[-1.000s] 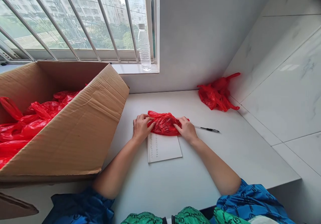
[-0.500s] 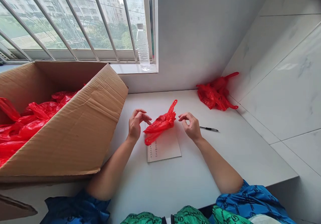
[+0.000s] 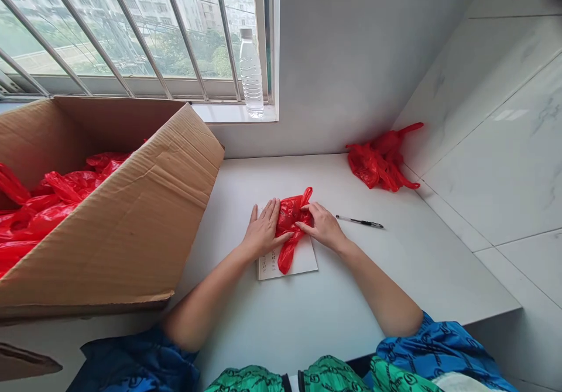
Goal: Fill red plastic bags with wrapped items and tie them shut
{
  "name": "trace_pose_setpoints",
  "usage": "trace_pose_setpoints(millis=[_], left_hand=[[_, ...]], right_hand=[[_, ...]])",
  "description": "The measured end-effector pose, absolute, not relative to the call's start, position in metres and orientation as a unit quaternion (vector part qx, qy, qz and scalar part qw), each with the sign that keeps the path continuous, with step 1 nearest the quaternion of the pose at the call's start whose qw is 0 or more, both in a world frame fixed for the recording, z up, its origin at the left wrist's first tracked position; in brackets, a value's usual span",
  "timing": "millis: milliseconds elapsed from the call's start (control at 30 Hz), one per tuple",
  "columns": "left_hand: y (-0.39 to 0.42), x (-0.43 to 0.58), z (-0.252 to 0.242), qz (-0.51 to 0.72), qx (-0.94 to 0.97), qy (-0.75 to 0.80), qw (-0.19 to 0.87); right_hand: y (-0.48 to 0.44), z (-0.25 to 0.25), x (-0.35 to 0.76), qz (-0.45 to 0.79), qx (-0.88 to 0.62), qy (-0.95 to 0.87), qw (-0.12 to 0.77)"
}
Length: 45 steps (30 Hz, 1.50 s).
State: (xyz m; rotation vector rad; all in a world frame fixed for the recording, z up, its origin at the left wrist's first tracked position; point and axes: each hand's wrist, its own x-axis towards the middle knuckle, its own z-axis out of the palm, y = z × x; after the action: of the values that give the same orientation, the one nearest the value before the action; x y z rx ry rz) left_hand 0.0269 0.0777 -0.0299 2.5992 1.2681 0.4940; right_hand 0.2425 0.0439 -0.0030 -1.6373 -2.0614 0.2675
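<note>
A crumpled red plastic bag [image 3: 290,216] lies on a white notebook [image 3: 302,260], its looped handles sticking out toward the back and the front. My left hand [image 3: 263,228] rests against the bag's left side, fingers stretched out flat and thumb touching its front. From the right, my right hand [image 3: 322,225] pinches the bag between thumb and fingers. Part of the notebook shows below the bag, with small handwritten columns at its left. A black pen [image 3: 360,222] lies just right of my right hand.
On the left stands a large cardboard box [image 3: 144,205] holding several red bags [image 3: 61,193]. Another red bag [image 3: 381,158] sits in the table's back right corner. A clear plastic bottle [image 3: 251,79] stands on the windowsill by the barred window.
Both hands, held apart from the bag before, have come in onto it. The bag has shifted slightly right and toward me. My right hand has taken a pinch of it.
</note>
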Motion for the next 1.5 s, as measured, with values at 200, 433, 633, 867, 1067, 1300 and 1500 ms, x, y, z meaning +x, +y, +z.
trace_pose_setpoints(millis=[200, 433, 633, 867, 1067, 1300, 1500], left_hand=[[0.076, 0.025, -0.030, 0.143, 0.870, 0.464, 0.085], [0.076, 0.025, -0.032, 0.138, 0.869, 0.467, 0.092], [0.077, 0.024, -0.029, 0.188, 0.862, 0.463, 0.082], [0.062, 0.032, 0.002, 0.349, 0.847, 0.397, 0.061], [0.054, 0.046, -0.012, 0.260, 0.888, 0.376, 0.045], [0.065, 0.034, -0.006, 0.413, 0.801, 0.401, 0.162], [0.082, 0.015, 0.024, 0.656, 0.544, 0.411, 0.324]], right_hand=[[0.047, -0.006, 0.246, 0.102, -0.600, -0.759, 0.232], [0.046, -0.008, 0.241, 0.092, -0.607, -0.754, 0.234], [0.046, -0.003, 0.250, 0.126, -0.592, -0.749, 0.268], [0.048, 0.010, 0.268, 0.164, -0.641, -0.639, 0.393], [0.046, 0.005, 0.260, 0.192, -0.640, -0.652, 0.358], [0.044, 0.011, 0.256, 0.219, -0.618, -0.646, 0.391], [0.042, 0.014, 0.258, 0.265, -0.595, -0.600, 0.464]])
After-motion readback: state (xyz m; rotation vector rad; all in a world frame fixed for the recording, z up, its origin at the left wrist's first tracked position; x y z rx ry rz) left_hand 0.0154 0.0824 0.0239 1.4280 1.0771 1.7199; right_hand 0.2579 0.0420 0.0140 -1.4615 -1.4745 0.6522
